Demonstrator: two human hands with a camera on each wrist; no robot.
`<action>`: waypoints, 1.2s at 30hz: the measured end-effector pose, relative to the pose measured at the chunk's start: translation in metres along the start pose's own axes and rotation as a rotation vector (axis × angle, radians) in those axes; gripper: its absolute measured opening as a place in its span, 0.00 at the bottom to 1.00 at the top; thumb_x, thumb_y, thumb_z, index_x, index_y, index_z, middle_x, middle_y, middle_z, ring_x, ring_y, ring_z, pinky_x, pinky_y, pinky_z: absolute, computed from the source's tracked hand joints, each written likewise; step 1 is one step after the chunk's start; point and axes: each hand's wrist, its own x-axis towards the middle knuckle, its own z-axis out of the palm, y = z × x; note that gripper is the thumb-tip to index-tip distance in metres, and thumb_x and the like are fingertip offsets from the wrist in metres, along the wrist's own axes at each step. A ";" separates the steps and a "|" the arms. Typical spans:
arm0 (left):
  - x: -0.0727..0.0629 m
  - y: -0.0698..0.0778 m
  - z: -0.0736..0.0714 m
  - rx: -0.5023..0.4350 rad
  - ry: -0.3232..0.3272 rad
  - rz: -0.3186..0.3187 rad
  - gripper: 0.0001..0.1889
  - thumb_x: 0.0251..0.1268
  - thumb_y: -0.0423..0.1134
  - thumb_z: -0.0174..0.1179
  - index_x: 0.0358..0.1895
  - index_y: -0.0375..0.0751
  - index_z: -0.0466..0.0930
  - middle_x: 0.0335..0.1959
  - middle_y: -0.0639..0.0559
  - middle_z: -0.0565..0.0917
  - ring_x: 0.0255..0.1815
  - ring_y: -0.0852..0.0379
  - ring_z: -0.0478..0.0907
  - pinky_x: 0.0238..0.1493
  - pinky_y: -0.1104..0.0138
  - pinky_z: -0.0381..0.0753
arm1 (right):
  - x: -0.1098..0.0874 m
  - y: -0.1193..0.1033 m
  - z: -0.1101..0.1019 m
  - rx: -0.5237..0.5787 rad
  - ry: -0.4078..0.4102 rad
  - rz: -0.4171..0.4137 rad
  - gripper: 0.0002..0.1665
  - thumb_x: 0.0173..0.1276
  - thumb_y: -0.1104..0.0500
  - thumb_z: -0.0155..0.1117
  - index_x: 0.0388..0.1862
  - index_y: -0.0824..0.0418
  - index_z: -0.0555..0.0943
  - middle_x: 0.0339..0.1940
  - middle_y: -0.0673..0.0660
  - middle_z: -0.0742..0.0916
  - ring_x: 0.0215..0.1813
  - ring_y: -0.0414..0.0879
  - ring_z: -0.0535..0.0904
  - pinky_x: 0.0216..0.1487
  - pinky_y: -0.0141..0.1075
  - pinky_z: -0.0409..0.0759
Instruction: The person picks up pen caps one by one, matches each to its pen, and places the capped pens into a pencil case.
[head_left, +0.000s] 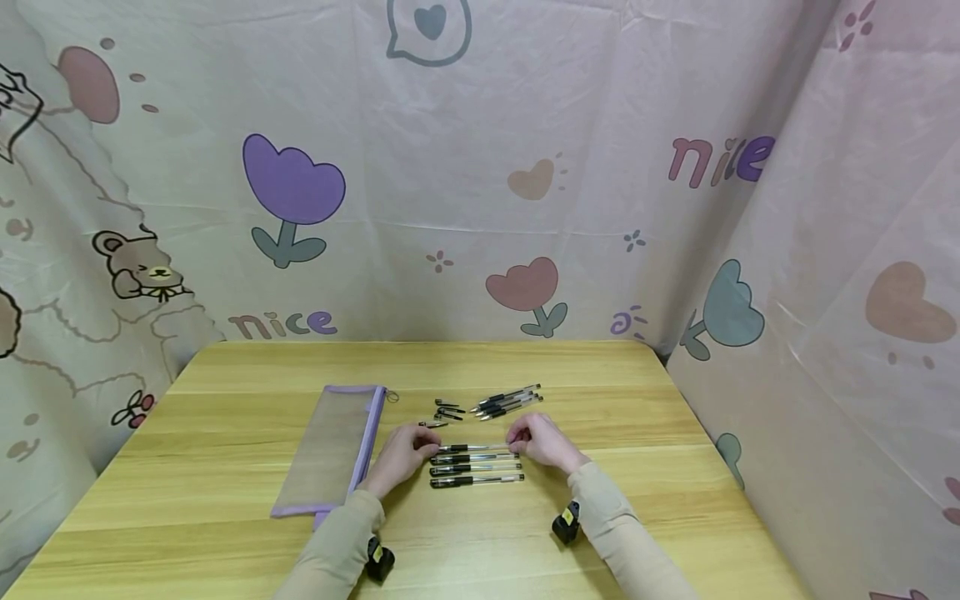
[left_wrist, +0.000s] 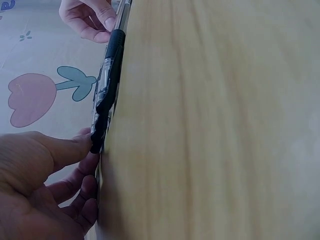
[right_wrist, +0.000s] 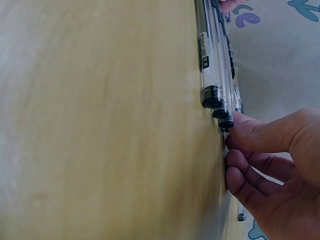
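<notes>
Several capped black gel pens lie side by side in a row on the table. My left hand pinches the cap end of the farthest pen between thumb and fingertips. At that pen's other end, the thumb and index finger of my right hand pinch the clear barrel. In the left wrist view, dark caps and grips line up beside the left thumb. The right wrist view has the black end plugs of the nearer pens just by the right fingertips.
Beyond the row lie several loose black caps and, to their right, several uncapped pens. A mesh zip pouch with purple trim lies flat left of my left hand. A printed curtain hangs behind the wooden table.
</notes>
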 end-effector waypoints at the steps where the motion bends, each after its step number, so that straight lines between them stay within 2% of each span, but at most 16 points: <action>1: 0.000 0.000 0.000 -0.004 -0.001 -0.003 0.04 0.63 0.28 0.66 0.38 0.39 0.88 0.37 0.50 0.88 0.40 0.54 0.82 0.47 0.57 0.82 | 0.000 0.000 0.000 0.005 -0.004 0.003 0.05 0.61 0.70 0.70 0.36 0.65 0.86 0.32 0.54 0.87 0.34 0.40 0.79 0.36 0.26 0.79; 5: 0.000 -0.002 -0.001 -0.018 0.015 0.006 0.05 0.64 0.28 0.65 0.39 0.38 0.88 0.38 0.49 0.89 0.41 0.52 0.83 0.48 0.55 0.83 | 0.001 0.002 -0.001 0.036 -0.012 0.008 0.06 0.62 0.69 0.70 0.38 0.65 0.86 0.33 0.55 0.87 0.34 0.40 0.78 0.37 0.27 0.79; 8: 0.001 -0.003 -0.001 -0.032 0.046 0.015 0.05 0.64 0.29 0.65 0.41 0.37 0.88 0.39 0.47 0.89 0.41 0.52 0.83 0.49 0.57 0.83 | 0.002 0.007 -0.001 0.082 0.016 -0.002 0.09 0.63 0.67 0.70 0.43 0.66 0.85 0.35 0.56 0.87 0.35 0.40 0.78 0.38 0.27 0.78; 14: 0.003 -0.006 -0.002 -0.090 0.135 0.023 0.07 0.65 0.31 0.65 0.44 0.35 0.87 0.36 0.48 0.87 0.35 0.59 0.78 0.40 0.70 0.78 | 0.009 0.019 -0.003 0.190 0.203 -0.015 0.15 0.64 0.65 0.70 0.49 0.68 0.83 0.40 0.61 0.86 0.40 0.42 0.79 0.42 0.28 0.78; 18: 0.005 -0.008 -0.004 -0.095 0.197 0.025 0.09 0.65 0.33 0.66 0.45 0.34 0.87 0.36 0.47 0.87 0.35 0.59 0.78 0.40 0.71 0.77 | 0.018 0.023 -0.006 0.193 0.296 0.029 0.16 0.63 0.66 0.71 0.50 0.67 0.84 0.43 0.61 0.86 0.43 0.46 0.80 0.48 0.36 0.79; 23: 0.004 -0.009 -0.005 -0.063 0.239 0.028 0.10 0.63 0.33 0.68 0.46 0.35 0.86 0.37 0.45 0.87 0.38 0.55 0.80 0.43 0.67 0.78 | 0.024 0.028 -0.007 0.142 0.306 0.096 0.15 0.63 0.65 0.71 0.49 0.63 0.85 0.46 0.59 0.86 0.50 0.53 0.81 0.57 0.50 0.79; 32: 0.001 -0.010 -0.005 -0.055 0.261 0.066 0.12 0.60 0.31 0.69 0.47 0.33 0.86 0.38 0.43 0.86 0.39 0.51 0.80 0.45 0.64 0.79 | 0.026 0.030 -0.007 0.056 0.321 0.010 0.13 0.60 0.68 0.70 0.46 0.66 0.85 0.43 0.60 0.85 0.47 0.51 0.79 0.53 0.47 0.79; 36: 0.001 -0.011 -0.005 -0.059 0.248 0.058 0.12 0.61 0.31 0.69 0.47 0.33 0.86 0.38 0.43 0.86 0.39 0.52 0.80 0.44 0.65 0.78 | 0.029 0.029 -0.008 0.063 0.297 0.061 0.13 0.61 0.68 0.71 0.46 0.64 0.86 0.45 0.60 0.85 0.51 0.53 0.78 0.60 0.53 0.75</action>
